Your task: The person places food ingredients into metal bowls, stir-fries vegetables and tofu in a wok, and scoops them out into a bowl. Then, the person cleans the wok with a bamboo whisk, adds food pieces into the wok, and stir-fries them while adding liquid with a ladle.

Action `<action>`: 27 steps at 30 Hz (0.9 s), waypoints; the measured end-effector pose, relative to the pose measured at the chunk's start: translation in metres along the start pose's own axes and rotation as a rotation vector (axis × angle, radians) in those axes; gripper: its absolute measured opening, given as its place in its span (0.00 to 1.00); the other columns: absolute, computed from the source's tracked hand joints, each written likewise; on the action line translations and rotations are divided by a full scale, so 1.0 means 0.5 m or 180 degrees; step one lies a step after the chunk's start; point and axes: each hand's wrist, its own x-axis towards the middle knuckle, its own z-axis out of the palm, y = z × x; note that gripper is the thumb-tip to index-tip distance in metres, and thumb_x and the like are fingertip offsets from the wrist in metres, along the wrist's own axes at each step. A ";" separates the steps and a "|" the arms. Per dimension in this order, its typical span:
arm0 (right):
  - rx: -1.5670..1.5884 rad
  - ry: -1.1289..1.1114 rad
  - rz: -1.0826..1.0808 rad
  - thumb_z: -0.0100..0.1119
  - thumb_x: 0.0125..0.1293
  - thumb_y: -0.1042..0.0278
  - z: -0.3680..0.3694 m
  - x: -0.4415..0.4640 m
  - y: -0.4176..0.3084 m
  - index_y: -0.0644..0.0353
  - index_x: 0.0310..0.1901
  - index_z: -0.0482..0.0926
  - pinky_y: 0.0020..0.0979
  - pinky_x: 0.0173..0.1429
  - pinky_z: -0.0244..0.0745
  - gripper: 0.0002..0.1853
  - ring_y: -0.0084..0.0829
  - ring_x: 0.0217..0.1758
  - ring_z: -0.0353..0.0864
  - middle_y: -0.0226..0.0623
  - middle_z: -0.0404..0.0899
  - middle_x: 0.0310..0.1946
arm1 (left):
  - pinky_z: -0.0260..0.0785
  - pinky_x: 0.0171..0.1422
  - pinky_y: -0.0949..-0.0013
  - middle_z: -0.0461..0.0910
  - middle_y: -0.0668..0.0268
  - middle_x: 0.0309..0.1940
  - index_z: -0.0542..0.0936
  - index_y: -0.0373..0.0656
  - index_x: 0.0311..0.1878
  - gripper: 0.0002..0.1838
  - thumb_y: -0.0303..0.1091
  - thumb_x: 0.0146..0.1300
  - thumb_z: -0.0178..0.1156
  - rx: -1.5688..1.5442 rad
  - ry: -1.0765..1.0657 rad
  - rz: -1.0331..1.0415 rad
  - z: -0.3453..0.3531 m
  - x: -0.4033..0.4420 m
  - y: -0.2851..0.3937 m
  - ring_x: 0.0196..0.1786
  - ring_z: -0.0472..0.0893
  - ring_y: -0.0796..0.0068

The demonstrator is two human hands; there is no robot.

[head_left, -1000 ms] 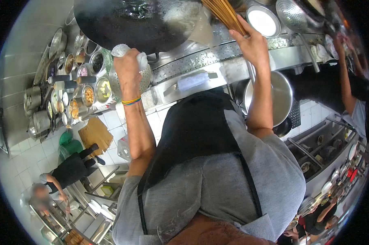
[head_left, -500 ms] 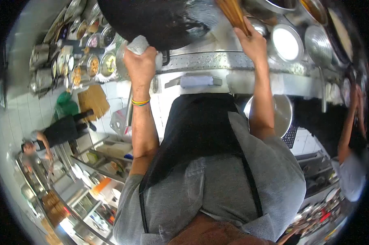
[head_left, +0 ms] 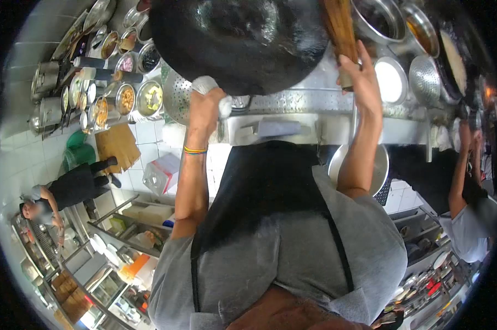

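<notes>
Black and round, the wide metal wok (head_left: pixel 237 52) lies at the far centre; we judge it heavy, stiff and slick, best held padded at its near left rim. There our left hand (head_left: pixel 205 111) clenches a crumpled white cloth (head_left: pixel 204 85); whether it grips the wok too, we cannot tell. Our right hand (head_left: pixel 364 82) loosely holds the near end of a brown bamboo-strip brush (head_left: pixel 340 30), likely light and springy.

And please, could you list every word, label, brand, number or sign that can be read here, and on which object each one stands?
No text is readable in this picture.
No lettering shows on the wok, bamboo brush or white cloth.
Too small or blurred to tell: the dark bottles and the red-marked plastic bag.
</notes>
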 end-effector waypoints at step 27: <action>-0.4687 0.0908 -0.0632 0.59 0.64 0.52 0.281 0.390 -0.004 0.48 0.65 0.60 0.52 0.47 0.80 0.31 0.60 0.47 0.83 0.60 0.82 0.45 | 0.70 0.18 0.62 0.78 0.62 0.20 0.78 0.38 0.23 0.10 0.29 0.61 0.56 -0.1592 -0.0516 -0.0915 0.088 0.163 -0.046 0.18 0.78 0.68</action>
